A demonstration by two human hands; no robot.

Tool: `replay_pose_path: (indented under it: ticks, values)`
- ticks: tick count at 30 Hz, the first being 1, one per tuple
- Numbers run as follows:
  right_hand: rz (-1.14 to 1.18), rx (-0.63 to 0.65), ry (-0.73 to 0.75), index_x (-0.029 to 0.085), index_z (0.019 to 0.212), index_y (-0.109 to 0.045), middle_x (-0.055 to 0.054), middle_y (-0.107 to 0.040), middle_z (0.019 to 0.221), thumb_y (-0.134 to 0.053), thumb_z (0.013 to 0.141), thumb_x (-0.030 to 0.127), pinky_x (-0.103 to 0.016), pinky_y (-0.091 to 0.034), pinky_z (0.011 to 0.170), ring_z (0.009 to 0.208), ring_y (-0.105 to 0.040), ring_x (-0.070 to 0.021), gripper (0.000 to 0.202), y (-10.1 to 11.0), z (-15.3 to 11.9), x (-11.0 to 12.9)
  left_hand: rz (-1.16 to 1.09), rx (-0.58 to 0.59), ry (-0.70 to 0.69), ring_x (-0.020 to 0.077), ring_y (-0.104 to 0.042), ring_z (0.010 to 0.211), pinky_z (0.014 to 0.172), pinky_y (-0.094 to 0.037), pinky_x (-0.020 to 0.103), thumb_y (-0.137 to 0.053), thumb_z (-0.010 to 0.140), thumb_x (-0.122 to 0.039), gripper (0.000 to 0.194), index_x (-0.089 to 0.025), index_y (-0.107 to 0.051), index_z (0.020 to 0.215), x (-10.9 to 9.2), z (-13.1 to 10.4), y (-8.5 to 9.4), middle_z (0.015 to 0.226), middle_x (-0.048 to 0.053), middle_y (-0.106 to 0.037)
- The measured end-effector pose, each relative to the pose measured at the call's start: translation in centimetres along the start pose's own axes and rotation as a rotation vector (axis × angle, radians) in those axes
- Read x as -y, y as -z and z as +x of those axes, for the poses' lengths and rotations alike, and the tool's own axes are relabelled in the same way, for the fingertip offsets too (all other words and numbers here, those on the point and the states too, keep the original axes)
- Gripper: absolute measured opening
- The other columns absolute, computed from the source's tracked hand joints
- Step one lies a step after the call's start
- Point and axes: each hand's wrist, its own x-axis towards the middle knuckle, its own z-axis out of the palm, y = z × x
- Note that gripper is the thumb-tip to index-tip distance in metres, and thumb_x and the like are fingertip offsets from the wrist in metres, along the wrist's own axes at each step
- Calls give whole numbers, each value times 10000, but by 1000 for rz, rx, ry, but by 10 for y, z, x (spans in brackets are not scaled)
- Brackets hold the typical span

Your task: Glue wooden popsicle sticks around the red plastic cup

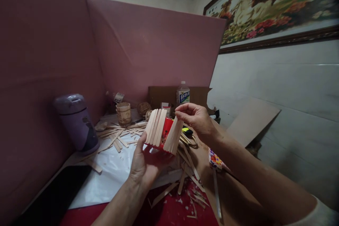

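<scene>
A red cup (166, 130) with flat wooden craft sticks (156, 127) set side by side around its outside is in the middle of the view. A strip of red shows between two groups of sticks. My left hand (145, 162) cradles the cup from below and the left, fingers partly hidden behind it. With thumb and forefinger, my right hand (194, 116) pinches the top end of a craft stick (174, 132) at the cup's right side. Whether that stick is fixed to the cup, I cannot tell.
Loose sticks (116, 141) lie scattered over white sheeting (113, 176) and red cloth (182, 208). A purple tumbler (76, 123) stands left, a small wooden barrel (123, 113) and a labelled bottle (183, 93) behind. Scissors (190, 137) lie right of the cup; pink panels (159, 46) enclose the back.
</scene>
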Motion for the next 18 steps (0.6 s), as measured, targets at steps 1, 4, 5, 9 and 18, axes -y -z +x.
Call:
replay_pose_path:
  ticks: [1,4,5,9,18]
  values:
    - [3,2,-1,180,708,-657,18,-625,656,-772,605,296,-268,-445,615,624,-554,-114,193,2,2,0,0,-1,-5,406,-571,1080,786,-517,562,-612,779,-448,477,-154,-520,1144,0,0,0,1156,202,-572]
    - [11,2,-12,177,693,-657,20,-621,649,-784,585,308,-275,-433,619,611,-544,-112,212,7,5,-2,9,-17,-7,413,-563,1091,771,-527,545,-599,790,-440,462,-141,-520,1133,1,1,-1,1145,204,-568]
    - [10,3,-20,176,695,-657,21,-619,646,-783,585,311,-274,-426,614,607,-538,-111,214,7,5,-3,14,-27,-6,410,-567,1084,764,-530,543,-596,792,-436,454,-140,-519,1129,1,1,-1,1135,201,-570]
    - [-25,9,-37,164,707,-659,21,-614,648,-764,609,314,-267,-402,598,611,-522,-110,207,4,1,-4,23,-46,-6,394,-591,1040,750,-529,558,-601,790,-430,437,-151,-514,1115,3,0,-1,1107,189,-584]
    - [-59,1,-6,174,692,-647,12,-617,660,-743,613,314,-272,-428,609,631,-527,-126,186,-2,-2,-8,36,-31,-11,381,-617,969,725,-525,569,-593,794,-427,390,-165,-515,1072,3,0,-1,1030,163,-601]
